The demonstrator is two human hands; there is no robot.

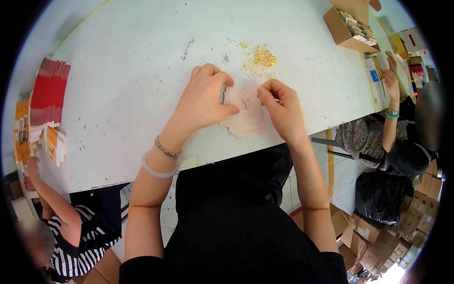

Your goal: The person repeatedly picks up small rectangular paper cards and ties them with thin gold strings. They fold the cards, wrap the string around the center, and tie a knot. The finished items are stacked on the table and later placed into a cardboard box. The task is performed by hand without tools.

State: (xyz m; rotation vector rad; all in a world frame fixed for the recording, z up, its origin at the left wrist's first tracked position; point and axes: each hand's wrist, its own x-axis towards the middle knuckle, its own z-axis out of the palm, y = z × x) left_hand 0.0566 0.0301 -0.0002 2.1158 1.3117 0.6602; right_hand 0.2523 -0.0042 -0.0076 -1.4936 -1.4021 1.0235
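Note:
A pile of pale pinkish cards lies on the table in front of me, its lower edges fanned unevenly. My left hand curves around the pile's left side, thumb and fingers gripping it. Something grey shows between that palm and the cards; its kind is unclear. A small gold wire pin sits on the top card. At the pile's right edge my right hand is closed in a pinch, and whatever it holds is mostly hidden. Just beyond lies a heap of gold wire pins, with several scattered around it.
Red-and-white packets and orange-and-white cards stand in stacks at the left. A co-worker in stripes reaches in there. Another person sits at the right, near an open carton of packed cards. Cartons crowd the floor.

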